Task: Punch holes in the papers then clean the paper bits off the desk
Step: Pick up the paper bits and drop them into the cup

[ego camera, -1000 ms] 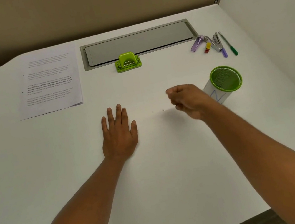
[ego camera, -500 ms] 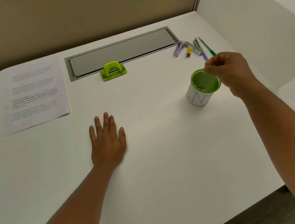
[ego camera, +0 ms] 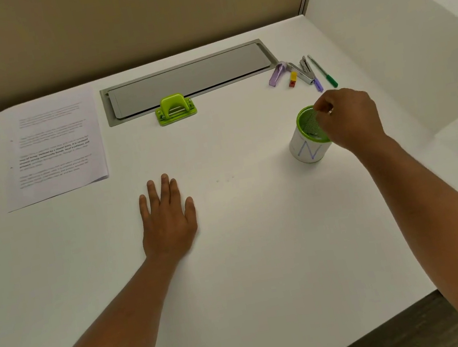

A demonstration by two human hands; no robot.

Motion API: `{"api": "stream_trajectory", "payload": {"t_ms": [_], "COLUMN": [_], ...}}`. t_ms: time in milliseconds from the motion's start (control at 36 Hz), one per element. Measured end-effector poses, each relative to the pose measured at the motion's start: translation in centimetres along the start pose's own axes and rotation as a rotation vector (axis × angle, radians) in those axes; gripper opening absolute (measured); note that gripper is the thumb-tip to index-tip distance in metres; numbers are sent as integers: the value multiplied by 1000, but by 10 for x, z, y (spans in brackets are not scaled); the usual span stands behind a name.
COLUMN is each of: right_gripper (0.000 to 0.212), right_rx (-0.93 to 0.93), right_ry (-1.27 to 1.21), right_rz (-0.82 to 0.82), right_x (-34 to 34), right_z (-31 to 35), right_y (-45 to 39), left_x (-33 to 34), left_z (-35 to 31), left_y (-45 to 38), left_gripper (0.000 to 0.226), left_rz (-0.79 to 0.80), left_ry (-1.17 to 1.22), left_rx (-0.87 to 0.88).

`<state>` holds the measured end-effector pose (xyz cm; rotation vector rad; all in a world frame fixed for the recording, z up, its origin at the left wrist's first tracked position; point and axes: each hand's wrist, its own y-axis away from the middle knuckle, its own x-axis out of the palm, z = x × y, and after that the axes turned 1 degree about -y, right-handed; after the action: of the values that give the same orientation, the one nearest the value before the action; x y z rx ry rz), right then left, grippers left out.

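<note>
Taking the green mesh cup (ego camera: 308, 136) as the landmark, the punching stage is judged finished: the papers (ego camera: 53, 148) lie stacked well to the cup's left at the far side of the desk (ego camera: 266, 258), and the green hole punch (ego camera: 175, 110) is parked between them and the cup, untouched. The cleaning stage is under way. The right hand (ego camera: 347, 118) is held over the cup's rim, fingers pinched together; whether a paper bit is gripped cannot be told. The left hand (ego camera: 167, 217) is laid flat and spread on the desk, well left of the cup, holding nothing. A few paper bits (ego camera: 224, 179) are left on the desk between the left hand and the cup, so more pick-ups are judged necessary. Compared with half a second earlier, the right hand has been lowered closer over the cup's mouth, while the left hand has stayed flat in place.
</note>
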<state>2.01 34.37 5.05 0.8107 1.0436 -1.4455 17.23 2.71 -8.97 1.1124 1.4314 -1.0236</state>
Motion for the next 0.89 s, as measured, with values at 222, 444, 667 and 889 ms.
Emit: {"api": "stream_trajectory", "payload": {"t_ms": [222,444,667,889], "right_gripper": [32,17,28,48], "right_rx": [-25,-259,-305,-303], "right_ry": [81,-153,71,235], "right_rz": [41,90,148,151], "right_x": [7,50,118,137], "right_z": [11,57,80,82], "right_y": [8,46,91,116], "left_x": [0,0,1,1], "left_z": [1,0,1,1], "left_y": [0,0,-1,-1], "left_gripper": [63,63,64,64], "left_rz": [1,20,20,21], "left_ry": [-11,-9,17,4], "left_rx": [5,3,2,5]}}
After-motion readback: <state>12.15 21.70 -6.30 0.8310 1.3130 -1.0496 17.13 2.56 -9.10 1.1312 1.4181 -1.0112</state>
